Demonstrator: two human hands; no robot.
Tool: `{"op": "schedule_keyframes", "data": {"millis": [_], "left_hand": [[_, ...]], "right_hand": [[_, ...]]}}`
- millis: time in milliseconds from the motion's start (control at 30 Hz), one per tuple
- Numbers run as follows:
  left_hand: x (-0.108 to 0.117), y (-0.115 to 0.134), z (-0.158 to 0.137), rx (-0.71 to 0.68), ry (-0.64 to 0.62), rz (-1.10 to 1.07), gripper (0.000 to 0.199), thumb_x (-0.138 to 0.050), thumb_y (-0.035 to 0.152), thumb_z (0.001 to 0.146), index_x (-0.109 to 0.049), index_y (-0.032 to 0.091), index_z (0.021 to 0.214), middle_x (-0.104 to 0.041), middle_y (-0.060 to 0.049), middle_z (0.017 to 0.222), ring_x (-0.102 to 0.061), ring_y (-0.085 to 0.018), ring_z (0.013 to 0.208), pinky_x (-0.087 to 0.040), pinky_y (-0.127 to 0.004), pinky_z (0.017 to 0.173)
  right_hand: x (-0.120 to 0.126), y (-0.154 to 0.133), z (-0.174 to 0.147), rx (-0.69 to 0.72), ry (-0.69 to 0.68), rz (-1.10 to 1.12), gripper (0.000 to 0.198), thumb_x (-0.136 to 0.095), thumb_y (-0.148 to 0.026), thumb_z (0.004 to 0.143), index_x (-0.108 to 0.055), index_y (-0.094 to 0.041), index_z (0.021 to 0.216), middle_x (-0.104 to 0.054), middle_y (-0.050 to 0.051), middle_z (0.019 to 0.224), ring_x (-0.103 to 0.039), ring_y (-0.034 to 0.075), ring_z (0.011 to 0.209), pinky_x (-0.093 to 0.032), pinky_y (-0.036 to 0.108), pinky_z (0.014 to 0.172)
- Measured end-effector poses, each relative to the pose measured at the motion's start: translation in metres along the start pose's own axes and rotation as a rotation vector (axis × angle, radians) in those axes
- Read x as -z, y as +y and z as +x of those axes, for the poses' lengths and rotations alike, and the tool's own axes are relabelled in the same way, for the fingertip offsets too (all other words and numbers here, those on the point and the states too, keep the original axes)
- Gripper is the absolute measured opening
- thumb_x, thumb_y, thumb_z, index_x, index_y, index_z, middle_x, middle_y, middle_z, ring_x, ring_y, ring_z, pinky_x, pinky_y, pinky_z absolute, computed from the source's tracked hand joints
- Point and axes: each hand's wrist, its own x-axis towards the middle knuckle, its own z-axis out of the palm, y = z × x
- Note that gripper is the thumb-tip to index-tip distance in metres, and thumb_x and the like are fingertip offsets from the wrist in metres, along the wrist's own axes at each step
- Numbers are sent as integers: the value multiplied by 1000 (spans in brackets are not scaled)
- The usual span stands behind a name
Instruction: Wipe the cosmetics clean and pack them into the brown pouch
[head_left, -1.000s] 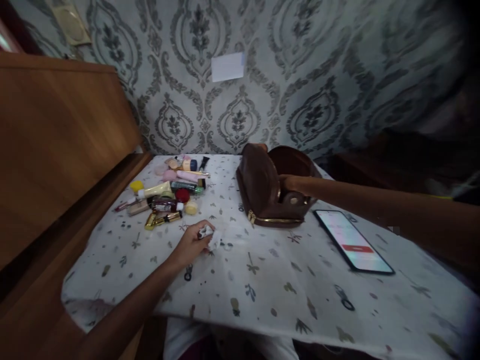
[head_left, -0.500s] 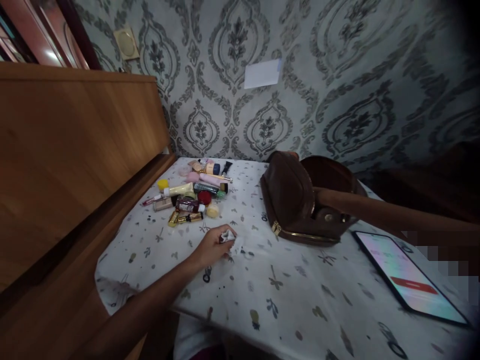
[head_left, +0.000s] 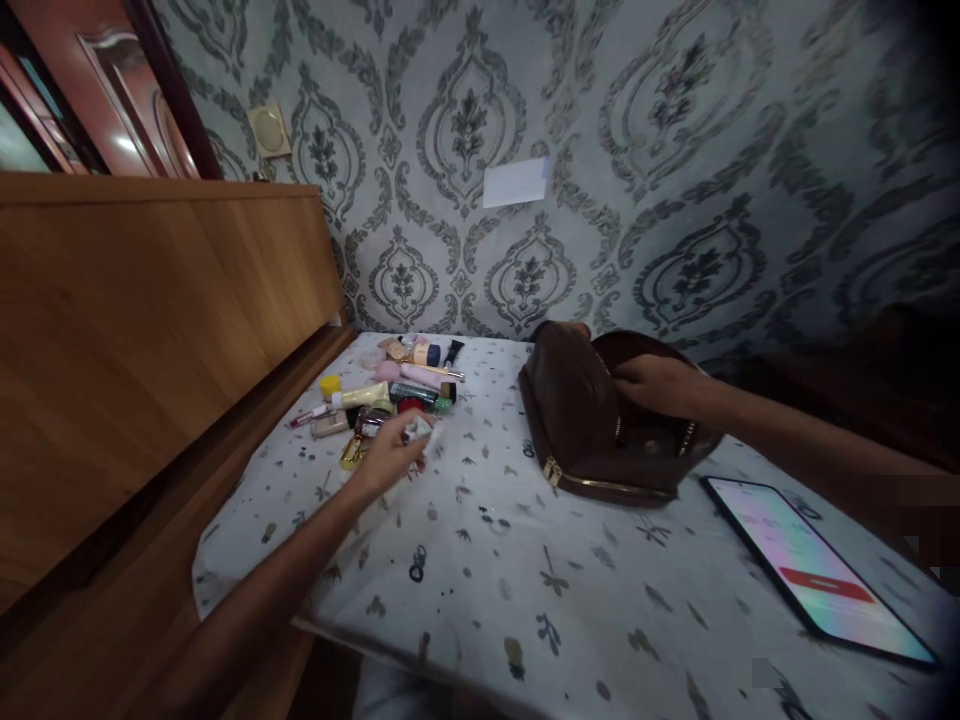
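My left hand (head_left: 394, 450) is closed around a crumpled white tissue (head_left: 417, 430), just above the near right side of a pile of cosmetics. A brown zip bag (head_left: 574, 410) stands unzipped to the right of it. At the bag's mouth is my right hand (head_left: 656, 385), its fingers dipping in behind the front panel; the fingertips are hidden, so their grip cannot be made out. The pile includes a cream-coloured tube (head_left: 361, 396), a dark green tube (head_left: 412, 395), a pink-handled brush (head_left: 420, 375) and a yellow-capped item (head_left: 330, 385).
A phone (head_left: 817, 570) with its screen lit lies at the right, near the bag. The printed white cloth (head_left: 480, 600) covers the table. A wooden cabinet (head_left: 165, 320) borders the left side, and a patterned wall (head_left: 465, 270) rises behind.
My left hand has moved left and away from me, with the tissue, towards the cosmetics. My right hand has come partly up out of the bag. The view has tilted up slightly.
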Motion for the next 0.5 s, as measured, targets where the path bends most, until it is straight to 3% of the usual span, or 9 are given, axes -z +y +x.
{"op": "schedule_keyframes", "data": {"millis": [67,167,233,367,500], "left_hand": [[30,0,22,-48,142,161,29,-58,43,76,-62,17,88,-58,2,69,-55,-12,56,-48,-21,49],[77,-9,61,-42,286,291,19,-55,34,75,-58,18,84,-54,3,69,-54,-12,60,-46,-20,50],[103,-19,87,-7,366,402,14,-53,29,74,-55,18,82,-52,3,67,-53,-13,59,-45,-20,50],[132,-38,132,95,412,646,12,-49,22,77,-56,17,84,-56,1,71,-57,-16,64,-49,-26,61],[134,-51,164,147,328,878,25,-52,18,77,-60,16,100,-65,-8,95,-62,-24,98,-49,-32,86]], "right_hand": [[17,-16,-14,8,1,-20,20,-63,-17,84,-69,-16,65,-68,5,63,-60,14,54,-38,25,52],[32,-56,-53,156,311,64,18,-56,-23,90,-72,-16,90,-74,14,99,-68,23,91,-50,33,74],[28,-86,-83,292,384,243,17,-52,-24,94,-68,-18,93,-73,12,99,-68,22,93,-52,34,79],[-13,-136,-122,489,85,483,21,-46,-21,96,-66,-19,91,-72,9,84,-66,19,79,-53,32,71],[-64,-166,-129,389,-156,614,30,-41,-23,98,-66,-18,82,-70,8,78,-63,18,75,-50,31,69]]}}
